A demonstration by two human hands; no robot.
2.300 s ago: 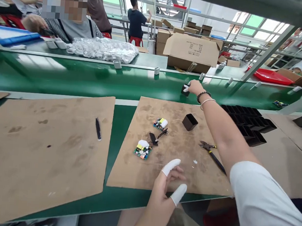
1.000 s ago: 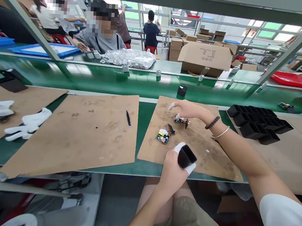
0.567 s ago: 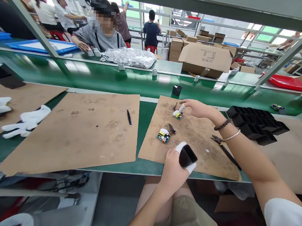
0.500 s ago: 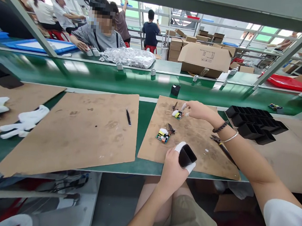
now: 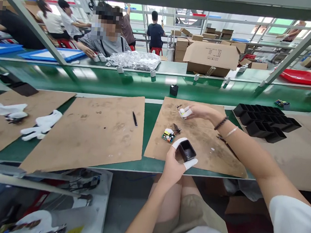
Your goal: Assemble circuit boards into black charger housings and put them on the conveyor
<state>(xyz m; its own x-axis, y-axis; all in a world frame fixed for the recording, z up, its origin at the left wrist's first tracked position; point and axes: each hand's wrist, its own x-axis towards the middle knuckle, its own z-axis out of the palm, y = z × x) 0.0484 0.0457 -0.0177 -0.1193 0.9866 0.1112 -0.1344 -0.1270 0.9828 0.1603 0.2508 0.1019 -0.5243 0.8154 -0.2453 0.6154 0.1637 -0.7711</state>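
Note:
My left hand is closed round a black plastic housing, its open end facing up toward me. White finger cots cover the tips of its thumb and finger. Farther up the cardboard, my right hand pinches a small circuit board with white and yellow parts; its fingertips hide much of the board. Dark leads lie just beyond that board. Between the hands a second circuit board rests on the cardboard sheet, its dark leads beside it.
Black housings stand grouped at the right. Pliers lie partly under my right forearm. Black tweezers lie on the left cardboard, with white gloves farther left. Another black housing sits on the green belt. A co-worker sits opposite.
My right hand has closed on the far circuit board and slightly lifted it. My left hand has tipped the black housing so its inside shows more. The view has shifted a little.

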